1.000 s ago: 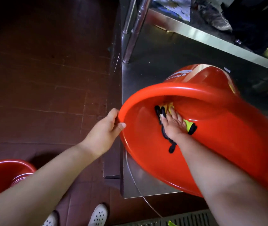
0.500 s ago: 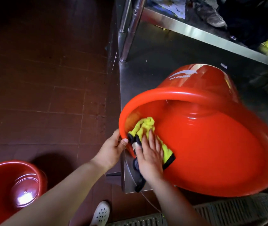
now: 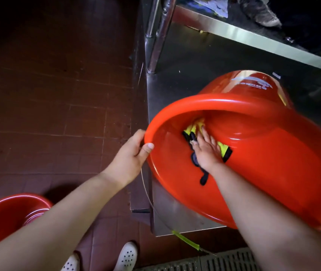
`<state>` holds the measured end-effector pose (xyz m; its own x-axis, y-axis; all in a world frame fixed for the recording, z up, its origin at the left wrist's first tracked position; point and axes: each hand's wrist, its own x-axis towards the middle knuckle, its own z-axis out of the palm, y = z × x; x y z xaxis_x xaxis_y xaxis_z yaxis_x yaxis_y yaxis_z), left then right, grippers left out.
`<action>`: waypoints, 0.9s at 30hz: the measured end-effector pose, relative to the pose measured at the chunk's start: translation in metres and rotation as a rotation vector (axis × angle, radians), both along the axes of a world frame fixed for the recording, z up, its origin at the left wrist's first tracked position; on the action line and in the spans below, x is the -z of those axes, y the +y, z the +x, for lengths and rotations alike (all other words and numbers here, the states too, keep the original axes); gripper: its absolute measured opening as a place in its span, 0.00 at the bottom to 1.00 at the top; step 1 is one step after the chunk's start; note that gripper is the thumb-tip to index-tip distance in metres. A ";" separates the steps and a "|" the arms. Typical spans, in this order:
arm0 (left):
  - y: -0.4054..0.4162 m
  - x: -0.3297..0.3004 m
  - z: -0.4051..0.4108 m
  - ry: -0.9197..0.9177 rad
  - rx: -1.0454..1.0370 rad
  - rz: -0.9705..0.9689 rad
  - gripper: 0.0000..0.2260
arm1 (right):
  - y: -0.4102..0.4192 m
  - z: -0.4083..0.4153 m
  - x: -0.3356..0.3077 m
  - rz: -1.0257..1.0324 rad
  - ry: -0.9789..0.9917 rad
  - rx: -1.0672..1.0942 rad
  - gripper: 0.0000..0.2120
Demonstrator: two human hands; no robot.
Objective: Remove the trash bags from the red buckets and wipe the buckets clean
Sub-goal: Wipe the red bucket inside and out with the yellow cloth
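Note:
A large red bucket [image 3: 273, 173] lies tipped on its side on a low steel shelf [image 3: 194, 75], mouth toward me. My left hand [image 3: 130, 153] grips the bucket's rim at its left edge, thumb inside. Deep inside the bucket, my right hand [image 3: 206, 149] presses flat, fingers straight, on a yellow cloth with black edging [image 3: 224, 151] against the inner wall. A second red bucket [image 3: 9, 214] stands on the floor at the lower left, partly hidden by my left forearm.
Steel table legs [image 3: 159, 32] rise at the shelf's back left corner. The floor is dark red tile [image 3: 48, 94]. A floor drain grate [image 3: 204, 261] runs along the bottom. My white shoes [image 3: 125, 255] stand near the shelf's front corner. Clutter sits on the upper shelf.
My right hand has pushed the cloth from the bucket's near left rim back deep inside. My left hand has shifted up along the rim.

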<state>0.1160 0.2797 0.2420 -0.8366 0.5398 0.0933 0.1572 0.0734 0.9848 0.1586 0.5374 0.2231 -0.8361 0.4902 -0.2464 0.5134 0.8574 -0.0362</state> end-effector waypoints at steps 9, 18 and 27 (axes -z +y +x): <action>0.005 0.028 0.021 -0.501 0.041 0.145 0.05 | 0.019 -0.022 0.002 -0.097 0.141 0.148 0.37; 0.011 0.031 0.037 -0.642 -0.046 0.296 0.06 | -0.099 0.059 0.003 -0.119 0.105 0.005 0.35; 0.008 0.011 0.027 -0.510 -0.053 0.276 0.05 | -0.077 0.065 -0.002 -0.102 0.058 -0.043 0.31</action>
<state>0.1425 0.2873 0.2310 -0.8378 0.5093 -0.1968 -0.3388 -0.2024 0.9188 0.2239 0.4600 0.2252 -0.8701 0.4284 -0.2438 0.4707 0.8689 -0.1532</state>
